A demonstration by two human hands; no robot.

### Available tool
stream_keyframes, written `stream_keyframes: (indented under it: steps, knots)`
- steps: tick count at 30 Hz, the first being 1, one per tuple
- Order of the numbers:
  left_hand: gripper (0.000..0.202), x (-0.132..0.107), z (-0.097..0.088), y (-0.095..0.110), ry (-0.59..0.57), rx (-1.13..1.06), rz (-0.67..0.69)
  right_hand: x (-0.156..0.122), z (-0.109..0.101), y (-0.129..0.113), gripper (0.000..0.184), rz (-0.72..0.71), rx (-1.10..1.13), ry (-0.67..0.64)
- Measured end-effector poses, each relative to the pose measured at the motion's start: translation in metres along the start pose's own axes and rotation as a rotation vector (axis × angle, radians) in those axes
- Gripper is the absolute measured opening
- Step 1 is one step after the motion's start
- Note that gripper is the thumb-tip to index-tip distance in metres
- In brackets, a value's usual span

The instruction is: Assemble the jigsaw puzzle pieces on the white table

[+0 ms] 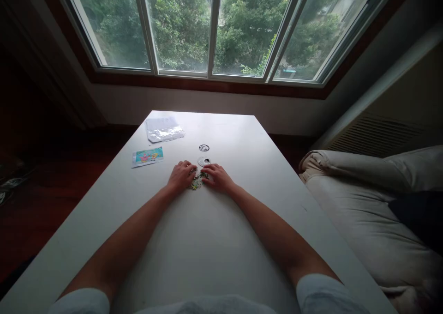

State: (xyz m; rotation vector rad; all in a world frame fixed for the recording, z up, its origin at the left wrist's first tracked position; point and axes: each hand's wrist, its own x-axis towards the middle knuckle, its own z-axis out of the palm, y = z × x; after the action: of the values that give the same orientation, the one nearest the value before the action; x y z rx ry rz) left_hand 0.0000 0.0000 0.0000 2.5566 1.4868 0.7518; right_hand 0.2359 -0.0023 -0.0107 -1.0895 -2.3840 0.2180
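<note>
A small heap of multicoloured pieces, looking like jigsaw puzzle pieces (pixel 196 183), lies on the white table between my hands. My left hand (pixel 181 174) rests at the heap's left edge, its fingers bent and apart over some pieces. On the opposite side, my right hand (pixel 218 177) touches the heap with fingers spread and thumb apart. Neither hand visibly grips a piece, though the fingertips hide part of the heap. Just beyond my fingers lies a round disc (pixel 201 161) with a dark spot. A second round black-and-white disc (pixel 204 147) sits farther back.
To the left lies a colourful cartoon picture card (pixel 148 156). Behind it, a clear plastic bag (pixel 164 129) lies near the far left corner of the white table (pixel 207 249). A pale sofa (pixel 360 203) stands at right, and a window (pixel 214 32) is ahead.
</note>
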Motion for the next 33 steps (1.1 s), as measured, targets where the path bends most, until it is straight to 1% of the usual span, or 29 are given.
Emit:
stream_keyframes:
  steps: [8, 13, 15, 19, 21, 23, 25, 28, 33]
  knots:
    - [0.028, 0.002, 0.002, -0.003, 0.009, -0.072, -0.045, 0.0, -0.003, -0.001, 0.034, 0.042, 0.022, -0.003]
    - [0.027, 0.001, 0.001, -0.001, -0.006, -0.122, -0.067, 0.001, -0.001, -0.001, 0.017, 0.075, 0.058, 0.024]
    - [0.027, 0.001, 0.0, 0.002, -0.004, -0.153, -0.067, 0.001, -0.002, -0.002, 0.013, 0.076, 0.08, 0.031]
    - [0.027, 0.0, -0.001, 0.008, 0.01, -0.24, -0.045, 0.001, -0.006, -0.002, 0.008, 0.065, 0.175, 0.078]
    - [0.026, 0.0, -0.001, 0.009, 0.039, -0.266, -0.041, 0.001, -0.009, -0.001, 0.004, 0.072, 0.25, 0.096]
    - [0.025, 0.001, -0.001, 0.01, 0.08, -0.27, -0.046, 0.001, -0.01, 0.001, 0.005, 0.123, 0.313, 0.122]
    - [0.023, 0.002, -0.002, 0.007, 0.113, -0.264, -0.066, 0.0, -0.01, 0.003, 0.008, 0.221, 0.334, 0.174]
    - [0.022, 0.004, -0.005, 0.0, 0.139, -0.248, -0.129, -0.001, -0.008, 0.005, 0.009, 0.339, 0.273, 0.25]
    - [0.021, 0.006, -0.006, -0.013, 0.166, -0.162, -0.228, -0.001, -0.006, 0.012, 0.009, 0.382, 0.124, 0.32]
